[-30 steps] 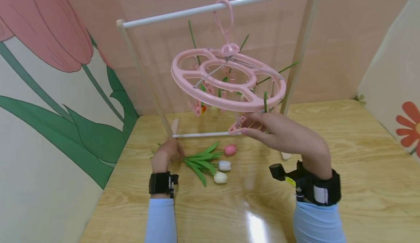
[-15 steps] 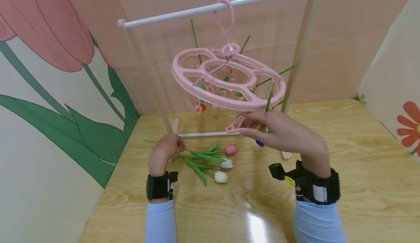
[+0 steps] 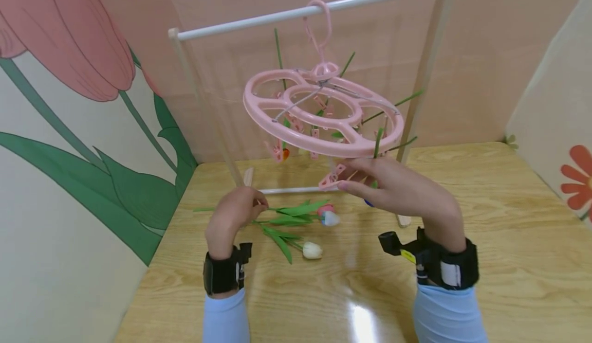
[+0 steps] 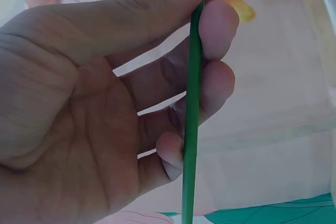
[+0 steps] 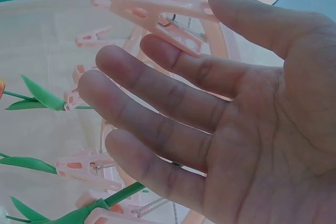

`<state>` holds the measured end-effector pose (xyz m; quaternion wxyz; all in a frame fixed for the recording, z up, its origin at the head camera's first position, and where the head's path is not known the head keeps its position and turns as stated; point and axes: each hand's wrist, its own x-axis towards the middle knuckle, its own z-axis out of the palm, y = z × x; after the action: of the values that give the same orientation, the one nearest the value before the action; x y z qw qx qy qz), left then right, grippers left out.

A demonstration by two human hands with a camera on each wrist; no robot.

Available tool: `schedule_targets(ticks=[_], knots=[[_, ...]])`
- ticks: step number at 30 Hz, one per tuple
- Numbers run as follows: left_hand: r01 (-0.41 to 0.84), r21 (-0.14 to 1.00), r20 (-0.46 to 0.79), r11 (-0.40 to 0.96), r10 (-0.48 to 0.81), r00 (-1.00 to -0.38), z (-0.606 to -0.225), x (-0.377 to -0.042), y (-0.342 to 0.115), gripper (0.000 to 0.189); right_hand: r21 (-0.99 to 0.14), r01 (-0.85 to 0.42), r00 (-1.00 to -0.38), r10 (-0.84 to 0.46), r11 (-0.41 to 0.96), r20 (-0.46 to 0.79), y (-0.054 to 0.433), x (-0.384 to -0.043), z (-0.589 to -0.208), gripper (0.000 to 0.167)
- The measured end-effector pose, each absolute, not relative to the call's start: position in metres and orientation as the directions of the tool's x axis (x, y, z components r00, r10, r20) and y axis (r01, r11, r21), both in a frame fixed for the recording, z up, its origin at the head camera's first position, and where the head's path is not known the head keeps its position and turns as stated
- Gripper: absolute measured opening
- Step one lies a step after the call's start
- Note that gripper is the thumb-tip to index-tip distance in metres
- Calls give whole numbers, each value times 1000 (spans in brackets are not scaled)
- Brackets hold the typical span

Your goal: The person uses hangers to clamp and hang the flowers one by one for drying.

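Observation:
My left hand [image 3: 236, 209] holds an artificial tulip by its green stem [image 4: 193, 103], pinched between thumb and fingers. Its pale blue-white bloom [image 3: 330, 219] points right, overlapping a pink tulip [image 3: 325, 208] in the head view. A white tulip [image 3: 312, 250] lies on the table closer to me. Under the front rim of a round pink clip hanger [image 3: 314, 143], my right hand [image 3: 398, 186] pinches a pink clothespin [image 5: 152, 17] between thumb and index finger; its other fingers are extended. More pink clips [image 5: 86, 169] hang nearby, some gripping tulips by their stems.
The hanger hooks over the white top bar [image 3: 259, 21] of a rack with wooden posts [image 3: 430, 60]. A lower white bar [image 3: 296, 190] runs near the wooden table [image 3: 509, 240]. Green stems stick up around the hanger, and a blue bloom [image 3: 369, 203] shows below the right hand.
My left hand has lifted the blue-white tulip away from the others, its bloom shifting right and up over the pink one. My right hand stays at the clothespin.

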<state>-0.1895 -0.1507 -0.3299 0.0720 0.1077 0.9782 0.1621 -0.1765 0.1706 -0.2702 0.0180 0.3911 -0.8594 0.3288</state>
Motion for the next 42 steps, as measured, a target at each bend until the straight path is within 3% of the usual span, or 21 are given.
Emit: schedule_targets(ticks=[11, 24, 35, 42], knots=[[367, 280, 50, 887, 368, -929, -310, -165, -126, 10, -559, -700, -676, -664, 445, 318, 170, -177, -271, 17], [578, 167, 333, 799, 506, -796, -298, -147, -112, 5, -508, -750, -635, -674, 423, 378, 171, -180, -272, 12], [612, 93, 488, 786, 499, -716, -291, -137, -102, 10, -492, -765, -620, -680, 415, 391, 172, -180, -272, 13], [587, -15, 537, 810, 501, -678, -292, -138, -94, 10, -473, -778, -609, -683, 414, 403, 172, -181, -273, 15]])
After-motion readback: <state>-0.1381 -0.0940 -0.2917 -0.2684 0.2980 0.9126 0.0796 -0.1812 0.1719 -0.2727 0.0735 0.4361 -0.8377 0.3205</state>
